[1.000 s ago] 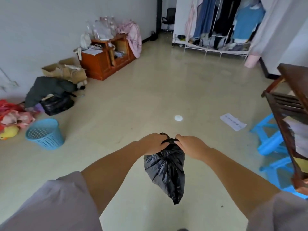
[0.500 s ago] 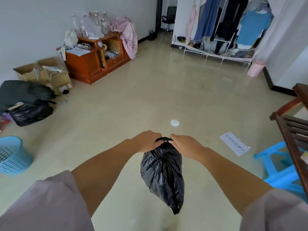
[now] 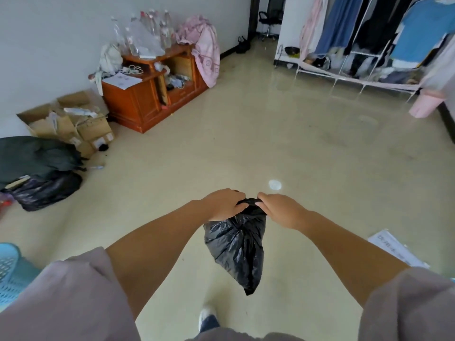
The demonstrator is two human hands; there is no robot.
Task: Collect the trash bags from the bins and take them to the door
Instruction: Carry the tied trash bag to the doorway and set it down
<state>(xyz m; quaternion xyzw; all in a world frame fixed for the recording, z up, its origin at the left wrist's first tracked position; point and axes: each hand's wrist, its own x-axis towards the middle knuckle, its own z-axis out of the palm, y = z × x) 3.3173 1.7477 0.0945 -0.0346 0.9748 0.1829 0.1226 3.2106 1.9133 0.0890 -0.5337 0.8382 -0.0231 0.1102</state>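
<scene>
A small black trash bag [image 3: 237,244] hangs in front of me above the floor, its bunched top caught between both hands. My left hand [image 3: 222,204] grips the neck from the left and my right hand [image 3: 279,210] grips it from the right, fingers curled over the plastic. The light blue mesh bin [image 3: 11,271] sits at the lower left edge, partly cut off. A doorway [image 3: 267,18] opens at the far end of the room.
Dark bags [image 3: 37,173] and cardboard boxes [image 3: 73,121] lie along the left wall beside a wooden cabinet [image 3: 147,94] loaded with bottles. A clothes rack [image 3: 369,40] fills the far right. A paper sheet [image 3: 394,247] lies on the floor at right; my shoe [image 3: 208,318] shows below.
The view has moved forward and turned right: the blue bin slid to the lower left edge, and the chair and blue stools left the frame. Both hands keep gripping the bag's top.
</scene>
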